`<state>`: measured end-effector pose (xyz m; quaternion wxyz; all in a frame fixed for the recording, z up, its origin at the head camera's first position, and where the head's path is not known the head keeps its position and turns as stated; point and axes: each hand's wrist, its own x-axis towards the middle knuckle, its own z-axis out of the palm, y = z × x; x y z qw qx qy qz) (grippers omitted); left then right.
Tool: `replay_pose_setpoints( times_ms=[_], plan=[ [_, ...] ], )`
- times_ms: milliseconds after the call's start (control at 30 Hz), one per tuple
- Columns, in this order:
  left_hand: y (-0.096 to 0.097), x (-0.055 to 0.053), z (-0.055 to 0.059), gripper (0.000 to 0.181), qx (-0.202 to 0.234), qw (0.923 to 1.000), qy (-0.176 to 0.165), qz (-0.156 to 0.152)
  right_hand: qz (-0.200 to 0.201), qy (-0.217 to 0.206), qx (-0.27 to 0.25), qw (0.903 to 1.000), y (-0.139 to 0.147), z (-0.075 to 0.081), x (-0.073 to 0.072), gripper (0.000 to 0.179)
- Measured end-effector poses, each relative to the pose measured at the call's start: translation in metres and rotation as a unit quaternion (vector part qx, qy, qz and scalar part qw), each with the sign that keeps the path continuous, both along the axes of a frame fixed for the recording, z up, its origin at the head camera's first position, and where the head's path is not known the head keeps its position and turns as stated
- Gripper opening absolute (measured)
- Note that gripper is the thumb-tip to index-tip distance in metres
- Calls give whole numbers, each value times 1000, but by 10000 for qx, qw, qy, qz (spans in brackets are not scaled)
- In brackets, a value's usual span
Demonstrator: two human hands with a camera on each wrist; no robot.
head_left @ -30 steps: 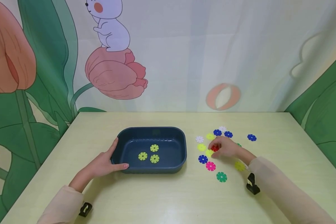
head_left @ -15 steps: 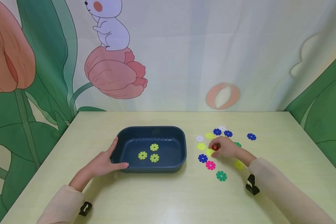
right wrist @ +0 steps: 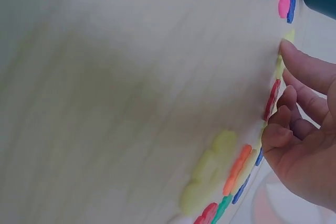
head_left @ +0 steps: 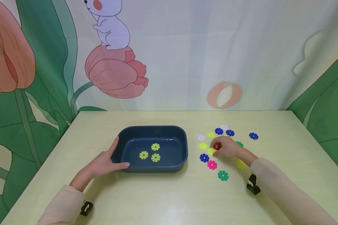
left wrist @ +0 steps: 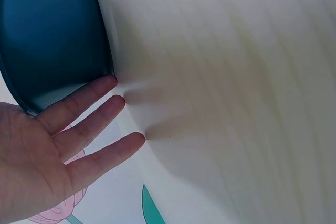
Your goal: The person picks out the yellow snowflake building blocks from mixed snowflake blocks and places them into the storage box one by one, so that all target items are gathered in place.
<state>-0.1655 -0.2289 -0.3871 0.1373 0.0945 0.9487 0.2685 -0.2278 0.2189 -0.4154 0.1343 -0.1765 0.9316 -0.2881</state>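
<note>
A dark blue rectangular baking dish (head_left: 155,170) stands on the table, with three yellow-green snowflake discs (head_left: 155,147) lying apart on its bottom. My left hand (head_left: 104,162) spans its left front corner, thumb along the front rim and index finger at the left side. In the left wrist view, three straight fingers (left wrist: 100,163) reach down to the table beside the dish. My right hand (head_left: 226,147) pinches a yellow snowflake disc (head_left: 211,151) at table level, thumb and index finger at its edges. Beneath the curled fingers a red snowflake disc (right wrist: 272,99) partly shows.
Several snowflake discs lie around the right hand, among them a pink one (head_left: 212,165), a green one (head_left: 223,175), a blue one (head_left: 204,157) and a white one (head_left: 201,137). Farther right lies another blue disc (head_left: 253,136). A patterned curtain (head_left: 169,62) hangs behind the table.
The head view has shifted slightly. Both hands, the dish and the discs stay nearly in place; the right fingers move only slightly at the yellow disc.
</note>
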Motion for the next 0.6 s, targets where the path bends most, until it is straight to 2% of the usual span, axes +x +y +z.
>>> replay_pose_setpoints(
  times_ms=[133, 333, 600],
  plan=[
    [0, 0, -1, 113, 18, 10000, 8, 2, -132, -24, 97, 9999, -1, 0, 0, 20],
    [0, 0, -1, 112, 26, 10000, 34, -21, -57, 91, 44, 9999, -3, 1, 3, 14],
    [-1, -2, -1, 113, 0, 10000, 42, -34, 21, 245, 204, 9995, -3, 3, 3, 25]
  ],
)
